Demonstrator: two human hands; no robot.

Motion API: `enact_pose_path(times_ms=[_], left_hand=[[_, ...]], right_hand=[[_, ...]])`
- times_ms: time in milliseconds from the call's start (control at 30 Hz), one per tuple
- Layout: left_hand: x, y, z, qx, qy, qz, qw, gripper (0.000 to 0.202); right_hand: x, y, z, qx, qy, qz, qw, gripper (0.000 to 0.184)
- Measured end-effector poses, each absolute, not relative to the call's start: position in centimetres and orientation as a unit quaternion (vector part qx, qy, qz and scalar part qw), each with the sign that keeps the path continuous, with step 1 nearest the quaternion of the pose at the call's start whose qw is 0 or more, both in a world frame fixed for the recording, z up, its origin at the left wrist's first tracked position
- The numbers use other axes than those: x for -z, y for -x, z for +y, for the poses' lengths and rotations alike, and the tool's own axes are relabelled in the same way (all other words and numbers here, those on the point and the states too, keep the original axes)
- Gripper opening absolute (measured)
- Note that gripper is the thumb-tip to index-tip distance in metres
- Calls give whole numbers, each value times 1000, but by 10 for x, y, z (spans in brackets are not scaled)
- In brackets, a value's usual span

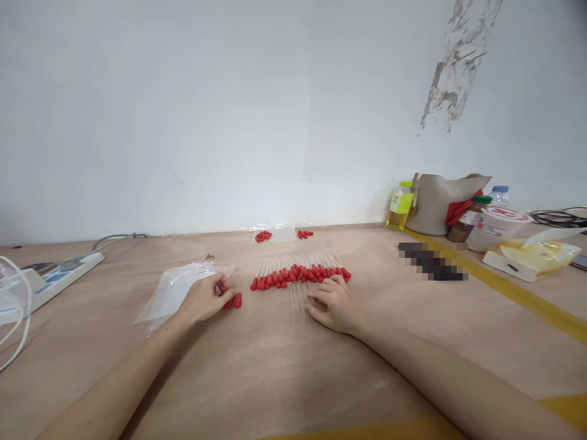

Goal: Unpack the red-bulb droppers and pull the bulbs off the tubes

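Note:
A long row of glass droppers with red rubber bulbs (275,279) lies across the middle of the table, most of their thin tubes pointing to the wall. Several other dropper tubes (296,302) point toward me. My right hand (337,305) rests at the right end of these, its curled fingers and thumb around a dropper tube that is hard to make out. To the left of the row, my left hand (206,299) has its fingers closed on a red rubber bulb, partly hidden by them. One loose red bulb (238,300) lies beside its fingertips.
Clear plastic bags (172,287) lie under and behind my left hand. More red bulbs (263,236) sit on clear plastic by the wall. A power strip (68,278) is at left. At right stand a drink bottle (400,208), a grey bag (431,205) and a plastic tub (495,229).

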State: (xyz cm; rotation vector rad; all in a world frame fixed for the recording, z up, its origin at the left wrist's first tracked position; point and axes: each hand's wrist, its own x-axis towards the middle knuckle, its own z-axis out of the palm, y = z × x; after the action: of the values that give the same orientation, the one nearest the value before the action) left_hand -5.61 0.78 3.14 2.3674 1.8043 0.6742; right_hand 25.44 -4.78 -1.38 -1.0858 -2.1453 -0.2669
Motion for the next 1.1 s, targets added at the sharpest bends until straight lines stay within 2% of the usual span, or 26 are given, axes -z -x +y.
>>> enact_pose_path(times_ms=[133, 267, 467, 633, 833, 1100], left_hand=[[-34, 53, 5, -236, -778, 580, 57, 34], [-36, 47, 10, -245, -782, 572, 27, 37], [-36, 25, 25, -172, -793, 584, -22, 36], [-38, 9, 39, -115, -775, 621, 11, 40], [-38, 2, 45, -79, -758, 644, 68, 34], [-54, 7, 42, -87, -735, 672, 20, 30]], right_hand=[[8, -254, -53, 90, 419, -844, 323, 32], [4, -254, -56, 90, 422, -852, 297, 40], [4, -256, -55, 78, 428, -854, 285, 56], [3, -256, -54, 70, 431, -857, 275, 57], [0, -257, -55, 52, 442, -856, 263, 55], [0, -258, -56, 49, 444, -855, 265, 61]])
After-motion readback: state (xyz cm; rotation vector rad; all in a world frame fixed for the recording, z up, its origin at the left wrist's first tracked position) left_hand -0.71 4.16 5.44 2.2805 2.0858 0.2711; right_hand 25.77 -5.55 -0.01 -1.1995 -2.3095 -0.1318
